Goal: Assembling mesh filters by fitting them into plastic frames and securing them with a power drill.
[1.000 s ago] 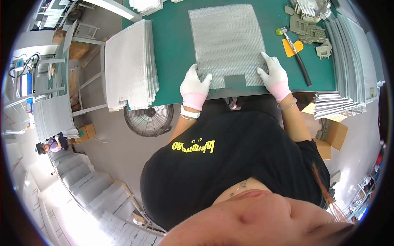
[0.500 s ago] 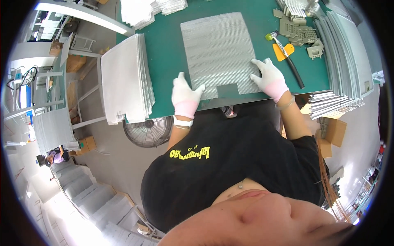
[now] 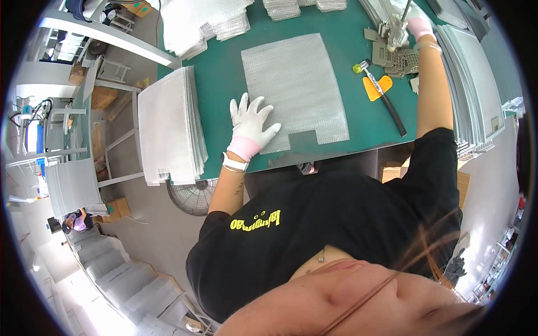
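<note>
The right hand (image 3: 418, 15) has left the right edge of the pale mesh sheet (image 3: 294, 84) and now reaches to the far right of the green table (image 3: 221, 70), beside a clear object (image 3: 398, 36) and a pile of grey plastic parts (image 3: 397, 60); its fingers are partly hidden, so whether it grips anything cannot be told. The left hand (image 3: 250, 120), open with fingers spread, rests at the sheet's near left edge, seemingly its only steadying touch. The sheet lies flat at mid-table, notch toward the person, left of a black-handled mallet (image 3: 391, 112)
</note>
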`<state>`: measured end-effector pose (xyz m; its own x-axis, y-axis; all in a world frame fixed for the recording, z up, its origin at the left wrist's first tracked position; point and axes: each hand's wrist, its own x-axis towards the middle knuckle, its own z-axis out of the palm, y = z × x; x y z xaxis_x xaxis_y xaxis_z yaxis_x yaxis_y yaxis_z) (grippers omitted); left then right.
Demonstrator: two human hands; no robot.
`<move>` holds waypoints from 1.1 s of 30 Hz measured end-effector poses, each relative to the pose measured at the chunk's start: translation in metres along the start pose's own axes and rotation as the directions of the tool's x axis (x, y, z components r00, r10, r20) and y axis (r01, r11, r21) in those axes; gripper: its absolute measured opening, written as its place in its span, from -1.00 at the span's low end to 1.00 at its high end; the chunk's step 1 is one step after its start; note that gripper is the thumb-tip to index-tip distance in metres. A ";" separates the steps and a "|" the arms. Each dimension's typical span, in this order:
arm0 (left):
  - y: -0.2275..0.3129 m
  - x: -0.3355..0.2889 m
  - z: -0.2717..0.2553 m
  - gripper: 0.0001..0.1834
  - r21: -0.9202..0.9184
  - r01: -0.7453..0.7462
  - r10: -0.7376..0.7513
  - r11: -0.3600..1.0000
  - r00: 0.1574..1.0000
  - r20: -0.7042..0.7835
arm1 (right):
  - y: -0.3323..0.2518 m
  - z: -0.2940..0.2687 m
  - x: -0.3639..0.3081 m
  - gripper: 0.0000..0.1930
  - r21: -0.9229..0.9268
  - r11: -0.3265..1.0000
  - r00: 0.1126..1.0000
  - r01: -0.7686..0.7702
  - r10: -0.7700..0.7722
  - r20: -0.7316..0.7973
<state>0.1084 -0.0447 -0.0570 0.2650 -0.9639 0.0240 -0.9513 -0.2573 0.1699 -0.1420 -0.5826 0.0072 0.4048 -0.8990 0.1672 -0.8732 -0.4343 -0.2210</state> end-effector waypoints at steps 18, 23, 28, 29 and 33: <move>0.131 0.019 -0.032 -0.39 -0.855 -0.305 -0.190 -0.419 0.950 -0.246 | -0.163 0.009 -0.304 -0.01 0.599 0.501 0.781 0.624 -0.388 -0.490; 0.112 -0.010 -0.036 -0.53 -0.910 -0.407 -0.598 -0.081 0.750 -0.282 | -0.170 -0.033 -0.350 0.02 0.350 0.660 0.737 0.665 -0.502 -0.454; 0.048 -0.056 -0.030 -0.41 -0.995 -0.095 -0.363 0.019 0.927 -0.095 | -0.143 -0.041 -0.344 -0.06 0.600 0.657 0.889 0.457 -0.350 -0.295; 0.054 -0.053 -0.031 -0.31 -0.995 -0.058 -0.451 0.086 0.888 -0.091 | -0.147 -0.042 -0.347 -0.06 0.653 0.711 0.950 0.262 -0.310 -0.044; 0.053 -0.039 -0.013 0.04 -0.894 0.112 -0.576 0.434 0.797 -0.179 | -0.150 -0.017 -0.348 -0.11 0.613 0.780 0.951 0.129 -0.272 0.146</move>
<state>0.0494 -0.0201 -0.0356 0.7878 -0.6082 0.0979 -0.2418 -0.1591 0.9572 -0.1564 -0.2033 -0.0017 0.6619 -0.7455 0.0789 -0.4625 -0.4889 -0.7397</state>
